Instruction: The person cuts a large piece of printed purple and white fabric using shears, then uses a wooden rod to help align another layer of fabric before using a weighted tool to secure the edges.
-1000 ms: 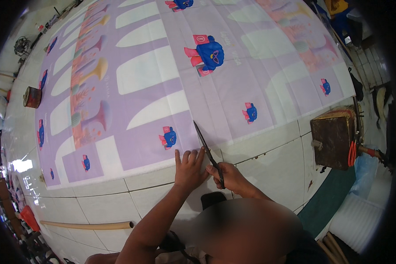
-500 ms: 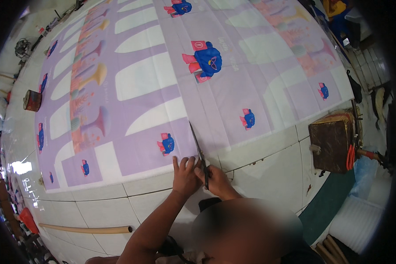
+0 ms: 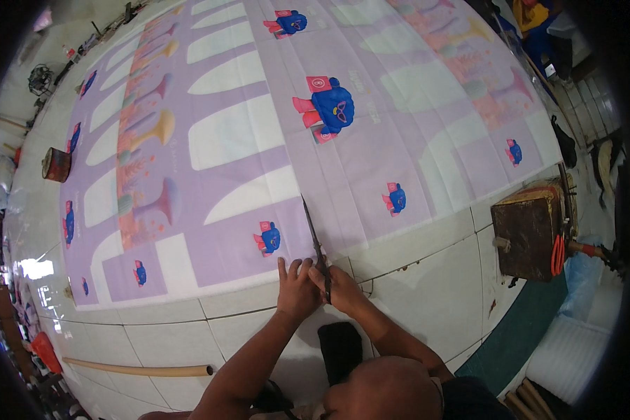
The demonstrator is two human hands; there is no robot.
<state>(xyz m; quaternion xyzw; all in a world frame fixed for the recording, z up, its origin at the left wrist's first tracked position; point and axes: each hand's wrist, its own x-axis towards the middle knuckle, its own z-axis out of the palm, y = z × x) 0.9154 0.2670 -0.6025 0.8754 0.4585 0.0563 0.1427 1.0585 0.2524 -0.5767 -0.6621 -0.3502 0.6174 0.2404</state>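
Note:
A large printed sheet [image 3: 252, 206] in purple, white and pink, with blue cartoon figures, lies spread over the tiled floor. Long dark scissors [image 3: 316, 241] sit at its near edge, blades pointing away along the line between the deeper purple part and the paler part. My right hand [image 3: 341, 288] is closed round the scissors' handles. Just left of them, my left hand [image 3: 299, 288] rests on the sheet's near edge, fingers stretched forward and somewhat apart. Its thumb side lies close to the scissors, partly hidden there.
A rusty round can [image 3: 56, 164] stands on the sheet's left edge. A worn brown box [image 3: 528, 234] with an orange loop [image 3: 557, 253] stands at the right. On the floor at lower left lies a long cardboard tube [image 3: 140, 369]. A green mat [image 3: 514, 339] and white foam roll [image 3: 570, 357] are at lower right.
The whole view has shifted a little, so the sheet appears slightly lower. More of my right forearm shows. Hands and scissors keep nearly the same place on the sheet.

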